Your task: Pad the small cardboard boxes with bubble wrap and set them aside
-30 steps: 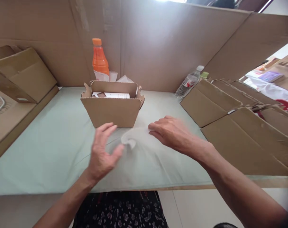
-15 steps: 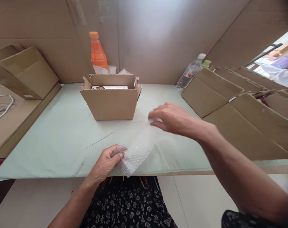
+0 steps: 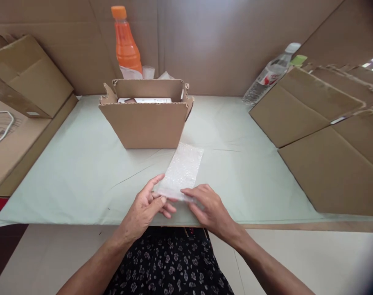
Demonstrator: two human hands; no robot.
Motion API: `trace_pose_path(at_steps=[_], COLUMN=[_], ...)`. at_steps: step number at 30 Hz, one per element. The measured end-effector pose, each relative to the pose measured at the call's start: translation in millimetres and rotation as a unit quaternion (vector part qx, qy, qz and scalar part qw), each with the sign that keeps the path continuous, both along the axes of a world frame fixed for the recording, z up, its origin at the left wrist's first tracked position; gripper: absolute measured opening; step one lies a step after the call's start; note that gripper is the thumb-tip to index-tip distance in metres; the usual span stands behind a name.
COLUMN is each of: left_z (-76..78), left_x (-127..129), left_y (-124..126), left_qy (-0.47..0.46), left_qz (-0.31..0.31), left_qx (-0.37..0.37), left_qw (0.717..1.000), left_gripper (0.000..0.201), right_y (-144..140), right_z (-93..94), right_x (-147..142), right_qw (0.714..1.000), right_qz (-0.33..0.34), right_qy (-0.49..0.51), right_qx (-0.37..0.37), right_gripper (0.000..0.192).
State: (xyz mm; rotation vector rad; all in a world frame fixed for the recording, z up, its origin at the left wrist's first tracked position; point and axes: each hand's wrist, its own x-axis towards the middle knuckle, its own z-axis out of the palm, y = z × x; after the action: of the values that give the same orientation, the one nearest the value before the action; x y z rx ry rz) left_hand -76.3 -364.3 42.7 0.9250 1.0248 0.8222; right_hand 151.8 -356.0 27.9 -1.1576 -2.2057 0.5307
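A clear bubble wrap bag (image 3: 185,166) slants over the front part of the table, its far end near the lower right corner of an open cardboard box (image 3: 145,127). My left hand (image 3: 146,207) has the bag's near left corner between thumb and fingers, with some fingers beneath the edge. On the near right corner, my right hand (image 3: 207,205) pinches the same edge. White items show inside the box top.
Behind the box stands an orange bottle (image 3: 127,49). A clear plastic bottle (image 3: 269,76) leans at the back right, beside several cardboard boxes (image 3: 336,164). More cardboard (image 3: 32,78) lies at the left. A pale green cloth (image 3: 91,164) covers the table.
My right hand has come down and inward to the bag's near edge. The bag has swung round and now stretches away from me. The view has shifted slightly.
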Motion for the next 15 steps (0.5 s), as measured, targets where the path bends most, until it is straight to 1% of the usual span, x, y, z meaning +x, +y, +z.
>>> trace_pose_path(at_steps=[2,3,4,5,6,8,9,10,12,14,15], left_z=[1.5,1.3,0.3,-1.3,-3.3,-7.9,-10.2,-12.5,-17.3,-22.7,-25.1], left_x=[4,5,5,4,3,-1,-3,-5,-7,-6,-5], left_y=[8,10,12,12,13,13,14,15,20,29,33], left_qy=[0.021,0.055,0.106,0.167,0.230,0.332,0.367,0.394,0.433,0.455,0.460], left_qz=[0.002,0.003,0.002,-0.001,-0.006,-0.024,-0.038,-0.052,-0.084,-0.111,-0.117], left_qx=[0.060,0.099,0.147,0.205,0.268,0.386,0.430,0.463,0.501,0.525,0.536], left_qw=[0.998,0.994,0.983,0.965,0.936,0.860,0.824,0.793,0.745,0.711,0.699], left_gripper=[0.088,0.087,0.083,0.077,0.068,0.052,0.048,0.046,0.048,0.049,0.046], right_y=[17,25,33,37,39,34,28,21,7,0,-1], right_z=[-10.2,-13.6,-16.1,-17.9,-18.9,-18.3,-16.5,-14.0,-8.5,-6.1,-6.8], right_x=[1,4,7,11,15,20,22,22,18,10,6], right_qw=[0.997,0.994,0.991,0.988,0.985,0.977,0.973,0.972,0.978,0.989,0.991], right_qz=[-0.081,-0.112,-0.134,-0.150,-0.162,-0.186,-0.195,-0.194,-0.153,-0.079,-0.050], right_qy=[0.016,0.008,-0.007,-0.024,-0.040,-0.060,-0.061,-0.056,-0.045,-0.054,-0.065], right_qx=[-0.006,-0.004,0.005,0.022,0.042,0.085,0.105,0.122,0.133,0.114,0.103], right_gripper=[0.027,0.026,0.029,0.033,0.037,0.047,0.051,0.054,0.051,0.047,0.043])
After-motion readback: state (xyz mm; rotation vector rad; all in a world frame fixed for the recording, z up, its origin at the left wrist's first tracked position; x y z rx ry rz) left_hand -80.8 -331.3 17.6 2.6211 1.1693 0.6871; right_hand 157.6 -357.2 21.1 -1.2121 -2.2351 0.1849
